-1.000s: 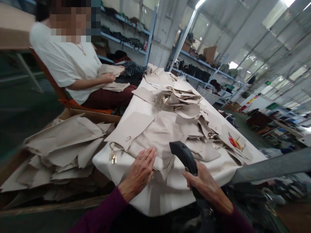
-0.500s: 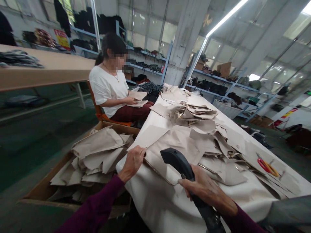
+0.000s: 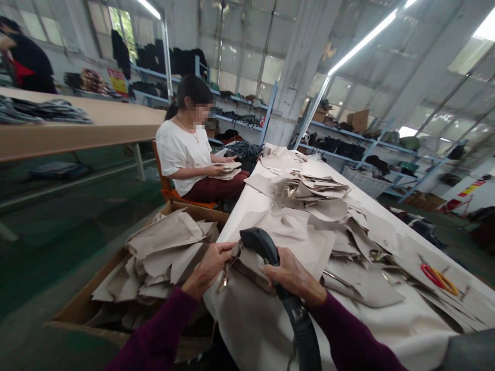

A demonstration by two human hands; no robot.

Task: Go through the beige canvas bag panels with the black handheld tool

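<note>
My right hand [image 3: 296,275] is wrapped round a black curved nozzle [image 3: 260,242] on a dark hose that runs down toward me. The nozzle's tip sits over a beige fabric piece [image 3: 250,265] at the table's near left edge. My left hand [image 3: 207,268] pinches the left edge of that piece between thumb and fingers. A metal zipper [image 3: 225,278] with its pull hangs just below those fingers. Behind the nozzle more beige fabric pieces [image 3: 309,239] lie flat, some with metal zippers.
A cardboard box [image 3: 73,304] full of beige pieces stands left of the white-covered table [image 3: 247,319]. Red and yellow scissors [image 3: 439,279] lie at the right. A stack of pieces [image 3: 313,188] lies farther up. A seated person [image 3: 189,149] holds beige pieces beyond the box.
My right hand has brought the nozzle left, close to my left hand. The fabric's left edge is now lifted and bent, with the zipper pull showing. The view has shifted slightly.
</note>
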